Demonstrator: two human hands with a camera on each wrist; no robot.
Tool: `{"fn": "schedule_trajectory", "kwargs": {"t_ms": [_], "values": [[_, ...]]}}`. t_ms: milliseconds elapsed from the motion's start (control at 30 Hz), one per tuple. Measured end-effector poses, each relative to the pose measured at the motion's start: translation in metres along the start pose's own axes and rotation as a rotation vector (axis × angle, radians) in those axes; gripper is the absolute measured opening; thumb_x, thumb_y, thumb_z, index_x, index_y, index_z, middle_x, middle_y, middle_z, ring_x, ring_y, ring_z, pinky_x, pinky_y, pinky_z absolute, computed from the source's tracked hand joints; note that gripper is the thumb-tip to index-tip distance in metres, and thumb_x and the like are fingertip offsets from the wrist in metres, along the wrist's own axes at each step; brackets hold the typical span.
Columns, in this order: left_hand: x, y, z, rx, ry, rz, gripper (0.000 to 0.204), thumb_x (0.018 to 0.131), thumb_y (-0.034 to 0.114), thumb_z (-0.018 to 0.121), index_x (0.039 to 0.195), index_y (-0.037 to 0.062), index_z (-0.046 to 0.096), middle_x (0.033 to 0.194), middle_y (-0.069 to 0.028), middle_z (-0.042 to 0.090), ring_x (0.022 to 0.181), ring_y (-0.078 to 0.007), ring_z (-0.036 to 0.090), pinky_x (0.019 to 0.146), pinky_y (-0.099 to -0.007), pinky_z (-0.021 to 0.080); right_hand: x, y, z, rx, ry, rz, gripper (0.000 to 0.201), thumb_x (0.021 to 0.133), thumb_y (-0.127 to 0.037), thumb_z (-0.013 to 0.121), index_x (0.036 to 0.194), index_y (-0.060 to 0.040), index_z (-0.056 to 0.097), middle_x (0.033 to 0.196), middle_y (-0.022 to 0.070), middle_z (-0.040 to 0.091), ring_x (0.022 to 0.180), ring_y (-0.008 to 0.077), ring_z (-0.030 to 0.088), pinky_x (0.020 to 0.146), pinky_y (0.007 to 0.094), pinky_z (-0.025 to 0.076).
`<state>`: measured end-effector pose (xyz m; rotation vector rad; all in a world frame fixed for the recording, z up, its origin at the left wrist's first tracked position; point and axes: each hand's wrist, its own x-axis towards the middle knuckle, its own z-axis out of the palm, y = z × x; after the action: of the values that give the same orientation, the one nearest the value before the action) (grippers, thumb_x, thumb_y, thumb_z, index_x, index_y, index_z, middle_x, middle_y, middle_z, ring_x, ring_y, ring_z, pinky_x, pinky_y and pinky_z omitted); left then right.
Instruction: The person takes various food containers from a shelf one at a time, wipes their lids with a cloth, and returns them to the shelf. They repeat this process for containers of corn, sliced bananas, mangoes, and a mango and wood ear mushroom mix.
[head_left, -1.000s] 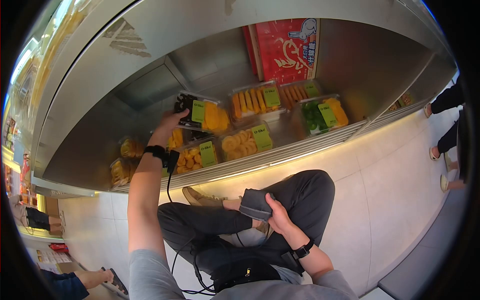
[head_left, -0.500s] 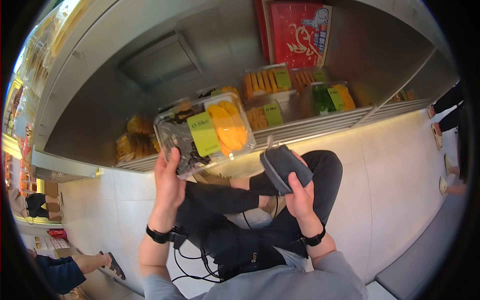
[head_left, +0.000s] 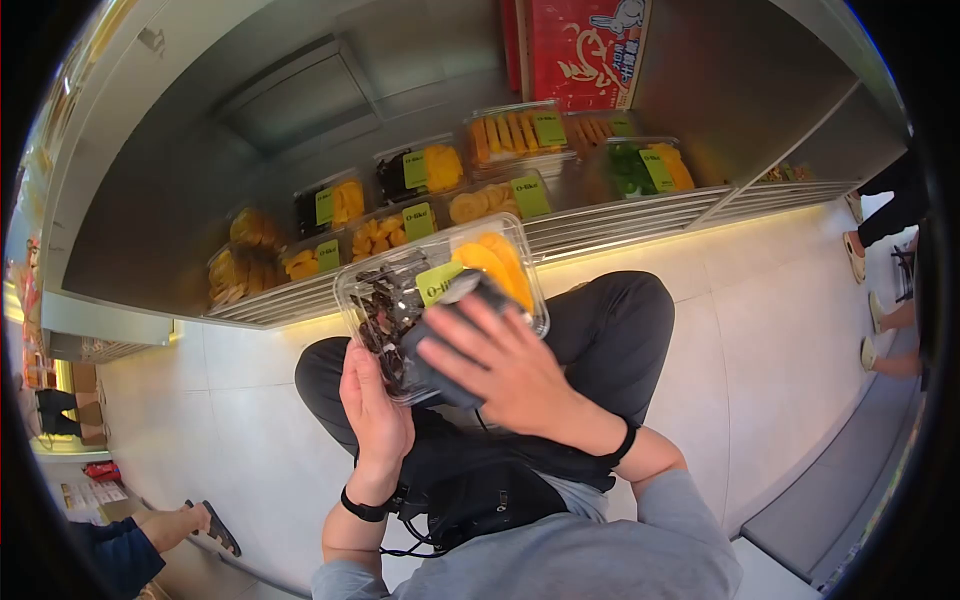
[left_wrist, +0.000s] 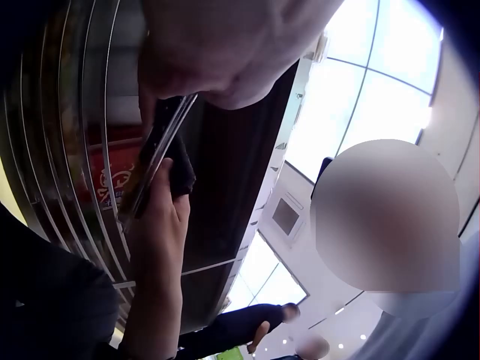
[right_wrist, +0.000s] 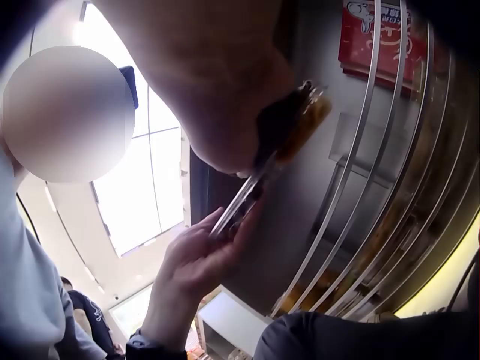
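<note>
- The held fruit box (head_left: 400, 290) blocks a straight reach to the shelf (head_left: 580, 188).
- The slatted rail (head_left: 640, 232) bars its front; passage lies above.
- Free air lies right of the right hand (head_left: 510, 375), over the floor (head_left: 705, 340).

A green label (head_left: 433, 283) on the near clear container (head_left: 378, 322) reads "O-li", its end covered. Green labels (head_left: 415, 169) on containers (head_left: 443, 168) along the far shelf (head_left: 590, 212) read "O-like". The far red box (head_left: 585, 60) bears Chinese characters, too blurred to read surely.
</note>
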<state>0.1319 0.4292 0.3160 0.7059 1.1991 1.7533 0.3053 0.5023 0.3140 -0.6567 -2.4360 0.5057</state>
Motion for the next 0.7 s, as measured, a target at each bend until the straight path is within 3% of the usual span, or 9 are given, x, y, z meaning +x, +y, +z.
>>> {"fn": "schedule_trajectory", "kwargs": {"t_ms": [33, 100, 167, 300, 433, 500, 567, 633, 700], "values": [[-0.001, -0.003, -0.001, -0.018, -0.012, -0.004, 0.044, 0.107, 0.028, 0.033, 0.138, -0.0015, 0.041, 0.133, -0.0112, 0.053, 0.121, -0.0177, 0.052, 0.104, -0.0326, 0.041, -0.004, 0.004, -0.003, -0.05, 0.008, 0.098, 0.077, 0.07, -0.007, 0.068, 0.143, -0.0129, 0.043, 0.154, 0.0075, 0.033, 0.143, 0.0351, 0.025, 0.109, 0.0581, 0.029], [-0.007, -0.013, 0.001, -0.038, -0.022, -0.022, 0.044, 0.107, 0.028, 0.033, 0.138, -0.002, 0.041, 0.135, -0.0115, 0.052, 0.123, -0.0179, 0.051, 0.105, -0.0328, 0.04, 0.009, 0.021, -0.012, -0.079, 0.162, 0.28, 0.077, 0.072, -0.009, 0.068, 0.144, -0.012, 0.042, 0.154, 0.0092, 0.033, 0.142, 0.0374, 0.025, 0.108, 0.0592, 0.03], [-0.007, -0.022, 0.01, 0.054, -0.053, 0.051, 0.045, 0.107, 0.028, 0.032, 0.141, -0.0015, 0.037, 0.137, -0.0131, 0.05, 0.123, -0.019, 0.053, 0.104, -0.0337, 0.043, 0.03, 0.021, -0.008, -0.124, 0.245, 0.306, 0.07, 0.077, -0.015, 0.067, 0.143, -0.0106, 0.043, 0.154, 0.011, 0.031, 0.142, 0.0387, 0.025, 0.106, 0.0605, 0.031], [-0.001, -0.018, 0.013, 0.011, 0.056, 0.043, 0.042, 0.107, 0.027, 0.035, 0.136, -0.0013, 0.043, 0.13, -0.0087, 0.054, 0.117, -0.0154, 0.053, 0.1, -0.0296, 0.043, 0.038, -0.016, 0.006, 0.088, 0.097, -0.078, 0.062, 0.082, -0.016, 0.06, 0.141, -0.0103, 0.045, 0.154, 0.0101, 0.033, 0.139, 0.0364, 0.032, 0.106, 0.0586, 0.033], [0.003, 0.001, 0.009, -0.027, 0.076, 0.069, 0.038, 0.107, 0.028, 0.033, 0.128, -0.0005, 0.048, 0.121, -0.0086, 0.059, 0.108, -0.0143, 0.058, 0.094, -0.028, 0.047, 0.015, 0.002, 0.0, -0.056, 0.065, -0.031, 0.061, 0.078, -0.007, 0.057, 0.139, -0.0095, 0.048, 0.15, 0.01, 0.039, 0.138, 0.0337, 0.036, 0.104, 0.0564, 0.037], [0.002, -0.001, 0.006, -0.017, 0.088, 0.057, 0.038, 0.107, 0.029, 0.033, 0.127, -0.0003, 0.048, 0.12, -0.0087, 0.061, 0.107, -0.0138, 0.059, 0.093, -0.0285, 0.048, 0.013, 0.025, -0.01, -0.086, 0.175, 0.21, 0.073, 0.07, -0.001, 0.063, 0.14, -0.0091, 0.047, 0.15, 0.0097, 0.04, 0.139, 0.0347, 0.035, 0.103, 0.0575, 0.036], [0.005, -0.006, 0.006, 0.051, 0.046, 0.07, 0.038, 0.107, 0.029, 0.034, 0.126, -0.0004, 0.048, 0.12, -0.0088, 0.06, 0.107, -0.014, 0.059, 0.093, -0.0288, 0.048, 0.022, 0.037, -0.013, -0.099, 0.216, 0.285, 0.073, 0.07, -0.001, 0.064, 0.141, -0.0085, 0.046, 0.15, 0.0107, 0.039, 0.14, 0.0365, 0.033, 0.104, 0.0589, 0.035], [0.004, -0.013, 0.01, 0.031, 0.025, 0.044, 0.039, 0.107, 0.03, 0.035, 0.127, -0.0005, 0.048, 0.122, -0.0091, 0.06, 0.108, -0.0142, 0.059, 0.094, -0.0293, 0.047, 0.037, 0.028, -0.006, -0.187, 0.214, 0.194, 0.059, 0.082, -0.012, 0.058, 0.14, -0.008, 0.046, 0.151, 0.011, 0.037, 0.139, 0.0378, 0.032, 0.107, 0.0567, 0.034], [0.004, -0.021, 0.006, 0.058, 0.058, 0.077, 0.041, 0.106, 0.03, 0.036, 0.13, -0.0016, 0.047, 0.126, -0.0107, 0.057, 0.113, -0.0178, 0.057, 0.098, -0.0331, 0.046, 0.043, 0.007, -0.001, -0.027, 0.151, 0.033, 0.053, 0.086, -0.014, 0.052, 0.138, -0.0073, 0.047, 0.15, 0.0117, 0.038, 0.139, 0.036, 0.033, 0.109, 0.0549, 0.032]]}}
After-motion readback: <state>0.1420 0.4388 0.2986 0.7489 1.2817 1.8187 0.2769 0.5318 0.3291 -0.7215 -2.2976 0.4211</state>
